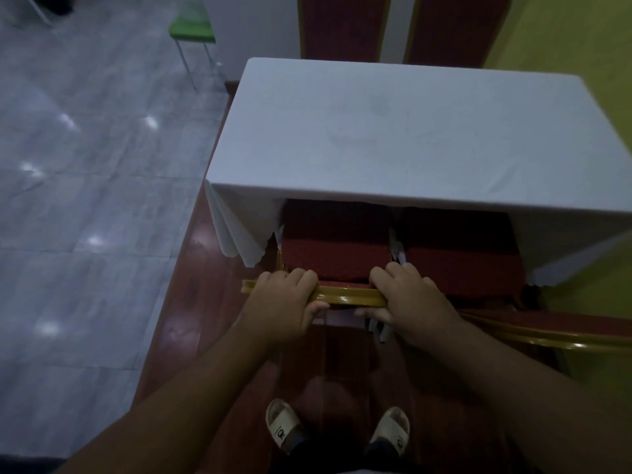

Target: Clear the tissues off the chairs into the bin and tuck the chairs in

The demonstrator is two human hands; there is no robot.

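Note:
A red-cushioned chair (337,248) with a gold frame stands in front of me, its seat partly under the white-clothed table (403,131). My left hand (284,299) and my right hand (407,302) both grip the gold top rail of its back. A second red chair (458,254) sits to its right, also partly under the table. White tissue-like pieces (398,249) show in the gap between the two seats, and more white bits (379,331) hang below my right hand. No bin is in view.
Two more red chair backs (343,25) stand at the table's far side. A green chair (193,27) stands on the grey tiled floor at upper left. A yellow wall (581,39) runs along the right. My sandalled feet (337,429) are on the red-brown floor.

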